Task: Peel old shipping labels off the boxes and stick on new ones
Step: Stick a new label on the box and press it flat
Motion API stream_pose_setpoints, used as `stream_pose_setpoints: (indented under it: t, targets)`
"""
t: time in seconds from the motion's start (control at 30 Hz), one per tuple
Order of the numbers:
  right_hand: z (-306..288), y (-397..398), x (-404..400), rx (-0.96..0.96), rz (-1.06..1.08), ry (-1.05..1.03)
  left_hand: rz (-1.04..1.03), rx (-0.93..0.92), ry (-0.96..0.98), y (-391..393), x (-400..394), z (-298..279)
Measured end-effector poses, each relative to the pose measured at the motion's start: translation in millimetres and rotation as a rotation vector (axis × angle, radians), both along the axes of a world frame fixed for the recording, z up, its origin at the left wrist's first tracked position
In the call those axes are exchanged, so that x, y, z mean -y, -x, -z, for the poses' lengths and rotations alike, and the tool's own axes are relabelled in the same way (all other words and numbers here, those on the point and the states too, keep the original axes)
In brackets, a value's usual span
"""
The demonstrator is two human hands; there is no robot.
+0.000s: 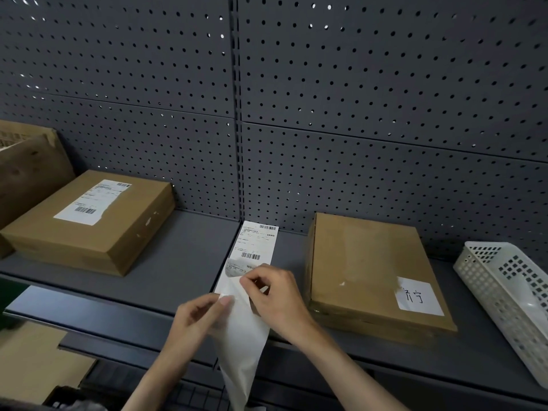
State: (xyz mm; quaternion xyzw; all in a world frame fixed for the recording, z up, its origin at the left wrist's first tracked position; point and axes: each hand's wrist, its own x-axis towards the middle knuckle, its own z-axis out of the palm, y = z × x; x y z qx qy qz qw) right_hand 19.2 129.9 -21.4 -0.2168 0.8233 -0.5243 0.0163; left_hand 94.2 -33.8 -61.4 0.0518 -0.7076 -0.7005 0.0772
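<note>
- My left hand (201, 315) pinches the white backing sheet (243, 345); my right hand (272, 292) pinches the new label (234, 269) at its lifted corner, over the shelf (178, 262).
- I should peel slowly and keep the label flat, then lay it on the box (370, 268) beside me.

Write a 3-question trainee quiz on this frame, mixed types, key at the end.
1. True or false: the box on the left carries a printed shipping label on its top.
2. Which hand pinches the label being peeled from the strip of labels? A) left hand B) right hand C) neither
3. Fill in: right of the box with the handwritten sticker lies a white plastic ____.

Key
1. True.
2. B; the left hand holds the backing paper.
3. basket.
</note>
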Motion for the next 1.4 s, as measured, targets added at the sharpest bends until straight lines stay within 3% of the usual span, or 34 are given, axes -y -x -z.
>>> stream_pose_setpoints:
  t: [0.1,0.33,0.93,1.3,1.4]
  targets:
    - [-5,6,-2,0.024,0.051,0.014,-0.035,-0.004,0.02,1,-1,-2]
    - [-34,31,-26,0.198,0.185,0.134,-0.185,0.086,-0.16,2,7,9]
    - [-53,88,-76,0.118,0.377,0.08,-0.321,0.19,-0.205,5,21,24]
    - [-54,104,-85,0.068,0.485,0.127,-0.603,0.255,-0.206,1,38,31]
    - [-60,112,-101,0.053,0.563,0.163,-0.605,0.224,-0.126,-6,44,31]
